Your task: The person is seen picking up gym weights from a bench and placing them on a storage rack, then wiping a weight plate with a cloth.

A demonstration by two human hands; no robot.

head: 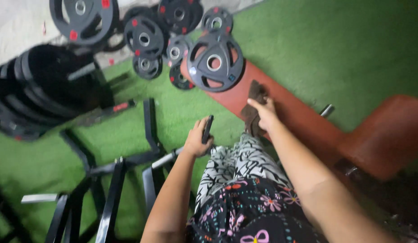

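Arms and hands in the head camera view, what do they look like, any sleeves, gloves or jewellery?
Both arms are bare from the frame's bottom edge down to the hands: no sleeves show. The left hand and right hand wear no gloves, and no watch, bracelet or ring can be made out, though the picture is blurred. Between the arms shows clothing in a black-and-white pattern, and a dark floral fabric with pink flowers.

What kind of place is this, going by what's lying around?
Most likely a gym. Black weight plates lie on green turf, a red padded bench runs across it, and a black rack stands nearby. The right hand presses a brown cloth on the bench; the left hand holds a phone.
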